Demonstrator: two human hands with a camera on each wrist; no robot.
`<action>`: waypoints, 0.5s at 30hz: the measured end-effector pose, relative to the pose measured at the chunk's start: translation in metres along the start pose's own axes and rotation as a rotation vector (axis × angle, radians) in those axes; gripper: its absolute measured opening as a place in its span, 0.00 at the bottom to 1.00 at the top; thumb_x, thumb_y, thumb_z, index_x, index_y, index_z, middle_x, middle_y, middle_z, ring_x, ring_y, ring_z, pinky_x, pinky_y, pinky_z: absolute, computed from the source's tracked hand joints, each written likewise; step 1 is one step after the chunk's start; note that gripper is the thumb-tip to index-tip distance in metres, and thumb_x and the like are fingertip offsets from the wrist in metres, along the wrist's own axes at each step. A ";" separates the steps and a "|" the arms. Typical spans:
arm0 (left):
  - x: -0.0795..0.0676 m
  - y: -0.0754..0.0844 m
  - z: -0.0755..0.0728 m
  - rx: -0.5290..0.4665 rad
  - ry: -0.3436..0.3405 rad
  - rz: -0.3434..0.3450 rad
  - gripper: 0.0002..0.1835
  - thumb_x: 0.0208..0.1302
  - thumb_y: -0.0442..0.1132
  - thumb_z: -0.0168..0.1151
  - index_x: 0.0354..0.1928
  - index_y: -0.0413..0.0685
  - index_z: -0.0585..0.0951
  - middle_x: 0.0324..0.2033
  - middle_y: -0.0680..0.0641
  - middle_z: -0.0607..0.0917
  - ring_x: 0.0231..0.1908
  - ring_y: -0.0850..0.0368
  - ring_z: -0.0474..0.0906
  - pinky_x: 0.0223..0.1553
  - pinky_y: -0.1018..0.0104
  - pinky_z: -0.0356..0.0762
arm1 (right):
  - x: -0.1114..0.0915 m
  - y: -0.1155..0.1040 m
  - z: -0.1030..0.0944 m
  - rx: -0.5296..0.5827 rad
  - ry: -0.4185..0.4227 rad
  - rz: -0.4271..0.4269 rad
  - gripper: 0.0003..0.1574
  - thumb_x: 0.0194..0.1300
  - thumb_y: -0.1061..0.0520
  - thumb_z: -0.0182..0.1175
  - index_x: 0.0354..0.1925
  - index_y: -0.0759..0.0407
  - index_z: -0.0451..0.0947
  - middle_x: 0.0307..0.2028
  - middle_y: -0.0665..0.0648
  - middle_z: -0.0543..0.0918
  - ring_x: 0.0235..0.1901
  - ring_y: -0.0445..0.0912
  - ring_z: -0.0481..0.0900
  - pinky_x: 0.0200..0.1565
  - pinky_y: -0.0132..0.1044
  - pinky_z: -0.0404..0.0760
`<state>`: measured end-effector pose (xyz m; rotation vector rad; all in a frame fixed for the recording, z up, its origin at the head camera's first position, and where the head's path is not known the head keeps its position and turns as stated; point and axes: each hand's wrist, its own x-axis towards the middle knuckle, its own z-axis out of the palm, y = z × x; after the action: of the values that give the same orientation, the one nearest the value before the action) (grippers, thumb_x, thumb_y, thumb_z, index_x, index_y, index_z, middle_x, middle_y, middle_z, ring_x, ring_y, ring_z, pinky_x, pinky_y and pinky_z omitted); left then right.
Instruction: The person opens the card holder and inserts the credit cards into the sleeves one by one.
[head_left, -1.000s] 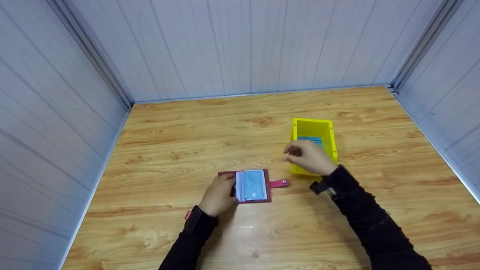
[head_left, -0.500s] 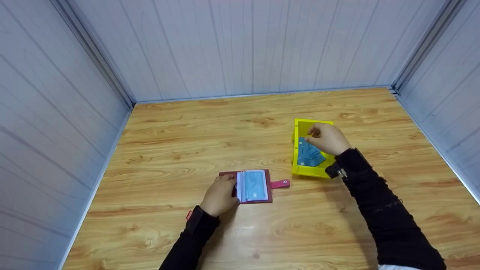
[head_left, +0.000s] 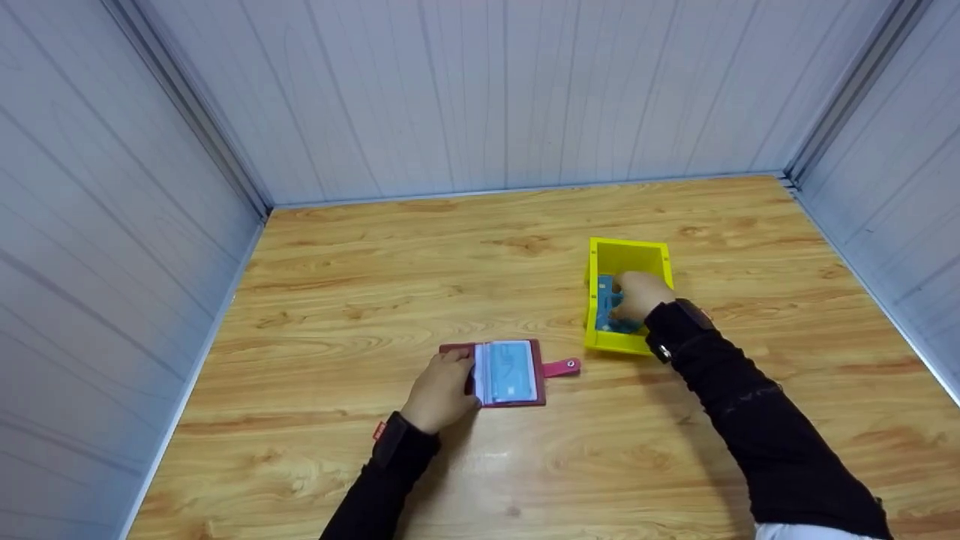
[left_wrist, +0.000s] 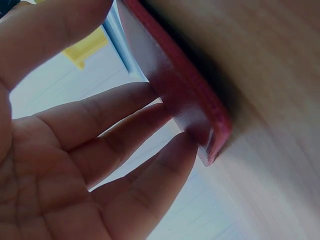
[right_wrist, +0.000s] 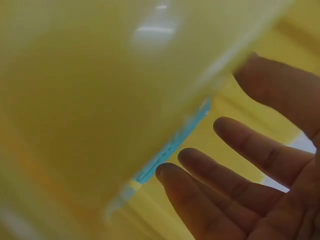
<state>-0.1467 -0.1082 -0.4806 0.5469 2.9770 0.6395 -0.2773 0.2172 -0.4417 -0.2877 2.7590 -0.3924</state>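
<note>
A small red card holder point(head_left: 539, 394) lies spread open on the wooden table, a blue card point(head_left: 511, 367) showing through its clear sleeve. My left hand point(head_left: 439, 390) rests on its left cover; in the left wrist view the fingertips point(left_wrist: 185, 145) press against the dark red cover point(left_wrist: 175, 85). To the right, my right hand point(head_left: 641, 295) reaches down into a yellow bin point(head_left: 626, 343) with blue cards point(head_left: 604, 304) in it. In the right wrist view its fingers point(right_wrist: 232, 132) are spread, their tips close to the edge of a blue card point(right_wrist: 175, 142), nothing pinched between them.
A pink snap strap point(head_left: 561, 367) sticks out from the card holder toward the bin. Pale panel walls point(head_left: 465, 97) enclose the table point(head_left: 360, 277) at the back and both sides.
My right hand has gone from the bin's near left side to above it, then down among the cards. The left hand and card holder have stayed in place.
</note>
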 end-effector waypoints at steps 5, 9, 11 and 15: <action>-0.001 -0.001 0.001 0.000 0.005 0.009 0.29 0.45 0.34 0.71 0.52 0.29 0.80 0.56 0.33 0.79 0.56 0.32 0.74 0.61 0.46 0.71 | 0.004 -0.001 0.005 -0.040 -0.060 0.033 0.31 0.56 0.57 0.69 0.55 0.71 0.75 0.50 0.68 0.82 0.45 0.56 0.77 0.53 0.53 0.76; -0.001 -0.001 0.001 0.000 0.003 0.005 0.28 0.46 0.34 0.71 0.53 0.29 0.80 0.57 0.33 0.79 0.56 0.33 0.74 0.61 0.46 0.71 | 0.006 -0.001 0.007 -0.037 -0.069 0.048 0.27 0.54 0.58 0.69 0.51 0.69 0.77 0.44 0.64 0.82 0.40 0.53 0.75 0.48 0.49 0.76; 0.000 -0.001 0.001 0.006 0.008 0.009 0.28 0.46 0.34 0.71 0.52 0.29 0.80 0.56 0.33 0.79 0.56 0.33 0.75 0.61 0.46 0.71 | 0.005 -0.001 0.007 -0.044 -0.059 0.038 0.26 0.53 0.58 0.70 0.50 0.68 0.77 0.43 0.63 0.82 0.40 0.53 0.75 0.47 0.49 0.76; 0.001 -0.001 0.003 0.019 0.014 0.018 0.26 0.45 0.33 0.72 0.50 0.29 0.81 0.55 0.33 0.80 0.55 0.33 0.76 0.59 0.47 0.73 | 0.003 -0.002 0.007 -0.060 -0.043 0.016 0.27 0.52 0.57 0.71 0.48 0.68 0.77 0.42 0.63 0.82 0.40 0.54 0.76 0.47 0.50 0.76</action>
<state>-0.1474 -0.1081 -0.4839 0.5741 2.9976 0.6199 -0.2774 0.2132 -0.4489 -0.2853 2.7327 -0.2971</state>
